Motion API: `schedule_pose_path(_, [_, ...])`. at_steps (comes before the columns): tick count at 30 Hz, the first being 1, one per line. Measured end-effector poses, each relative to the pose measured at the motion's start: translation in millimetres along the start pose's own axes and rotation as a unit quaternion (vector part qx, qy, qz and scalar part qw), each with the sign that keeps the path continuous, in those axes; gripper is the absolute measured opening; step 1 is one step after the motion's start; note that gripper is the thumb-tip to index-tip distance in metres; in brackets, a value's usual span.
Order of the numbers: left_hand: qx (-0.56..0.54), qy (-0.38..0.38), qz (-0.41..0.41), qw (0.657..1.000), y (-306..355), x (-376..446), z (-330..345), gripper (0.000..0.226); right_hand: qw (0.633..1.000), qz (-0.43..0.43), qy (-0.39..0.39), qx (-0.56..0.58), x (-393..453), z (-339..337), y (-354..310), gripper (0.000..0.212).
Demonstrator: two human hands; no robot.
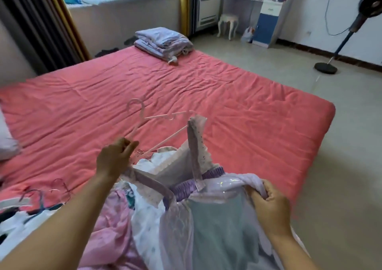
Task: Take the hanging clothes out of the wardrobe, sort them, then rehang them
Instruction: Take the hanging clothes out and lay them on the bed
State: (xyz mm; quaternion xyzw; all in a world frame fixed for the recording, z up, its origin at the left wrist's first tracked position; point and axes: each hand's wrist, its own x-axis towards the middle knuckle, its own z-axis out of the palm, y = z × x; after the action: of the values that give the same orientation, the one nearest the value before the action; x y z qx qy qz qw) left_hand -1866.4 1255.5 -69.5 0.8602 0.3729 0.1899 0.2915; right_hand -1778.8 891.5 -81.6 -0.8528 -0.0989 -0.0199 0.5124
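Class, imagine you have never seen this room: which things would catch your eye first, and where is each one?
The wide coral-pink bed cover fills the middle of the view. Near its close edge, the left hand holds a pale pink hanger while the right hand grips a lilac dress, one strap still looped over the hanger's end. A stack of folded quilts sits at the far end of the bed.

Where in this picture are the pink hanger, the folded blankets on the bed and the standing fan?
pink hanger [142,115]: head view, on the neck just below its hook.
folded blankets [163,41]: head view, on the top of the stack.
standing fan [371,6]: head view, on its round head.
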Motion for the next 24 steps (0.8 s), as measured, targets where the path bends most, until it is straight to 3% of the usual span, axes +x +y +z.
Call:
schedule_pose_path(1, [0.004, -0.006, -0.009, 1.000, -9.6, 7.1, 7.0, 0.030, 0.999, -0.010, -0.024, -0.022, 7.0, 15.5, 5.5, 0.033])
schedule_pose_path(4, [0.050, -0.038, -0.039, 0.997, -43.9, 24.0, 35.0, 0.029, 0.982, -0.041, -0.113, -0.148, 22.9, 59.5, 27.9, 0.077])
schedule_pose_path(7, [0.084, -0.063, -0.072, 0.992, -80.7, 38.1, 69.8, 0.027, 0.955, -0.101, -0.181, -0.212, 35.3, 98.2, 53.7, 0.077])
schedule_pose_path(13, [0.110, -0.044, -0.149, 0.982, -149.7, 69.3, 134.3, 0.029, 0.894, -0.118, -0.291, -0.320, 48.0, 164.2, 110.8, 0.072])
schedule_pose_path(16, [0.172, -0.039, -0.161, 0.971, -177.9, 76.5, 158.2, 0.032, 0.864, -0.115, -0.329, -0.363, 40.4, 190.0, 132.9, 0.071])
schedule_pose_path(18, [0.254, -0.109, -0.152, 0.949, -202.1, 74.7, 177.1, 0.035, 0.852, -0.090, -0.355, -0.375, 28.5, 204.3, 148.1, 0.070])
schedule_pose_path(21, [0.277, -0.255, -0.183, 0.908, -228.6, 64.1, 197.7, 0.042, 0.830, -0.070, -0.414, -0.368, 6.2, 220.2, 180.0, 0.082])
schedule_pose_path(24, [0.300, -0.295, -0.206, 0.884, -228.7, 57.2, 203.6, 0.053, 0.809, -0.077, -0.436, -0.386, 16.1, 226.4, 185.7, 0.088])
